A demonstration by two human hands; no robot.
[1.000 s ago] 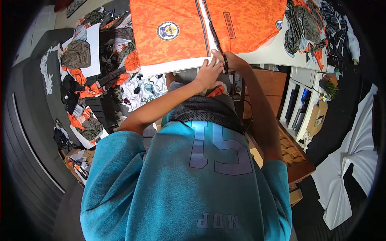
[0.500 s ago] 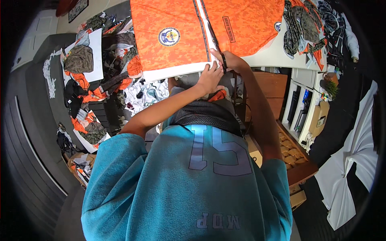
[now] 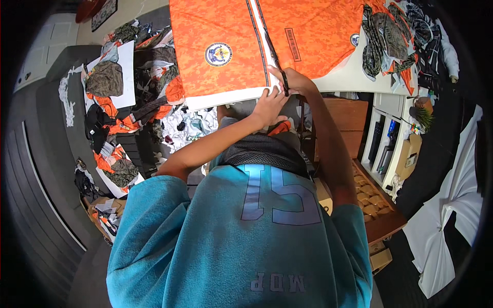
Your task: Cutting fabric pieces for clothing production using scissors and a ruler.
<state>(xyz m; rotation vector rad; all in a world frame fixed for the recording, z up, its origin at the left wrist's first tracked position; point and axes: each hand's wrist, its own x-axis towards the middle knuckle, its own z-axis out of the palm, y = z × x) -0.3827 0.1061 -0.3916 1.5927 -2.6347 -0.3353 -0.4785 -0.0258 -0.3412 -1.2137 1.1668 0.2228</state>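
Observation:
A large orange camouflage-print fabric (image 3: 221,25) with white borders lies flat over a white table, with a round emblem on its left part. Black scissors (image 3: 273,50) lie along the white strip between two printed panels, their blades pointing away from me. My right hand (image 3: 297,83) is closed round the scissors' handles at the near edge. Just left of it, my left hand (image 3: 268,109) rests with its fingertips on the fabric's white lower border, fingers stretched and thumb apart. Whether the blades have fabric between them is hard to make out.
Piles of orange and camouflage cloth pieces (image 3: 105,79) lie at the left, and more cloth (image 3: 387,38) hangs at the table's right end. White scraps (image 3: 187,123) heap below the table. A wooden chair (image 3: 377,205) and a white shelf (image 3: 382,136) stand to the right.
The view has shifted slightly, so the table and fabric sit a little lower. Both hands keep nearly the same places at the near edge, the right still on the scissors.

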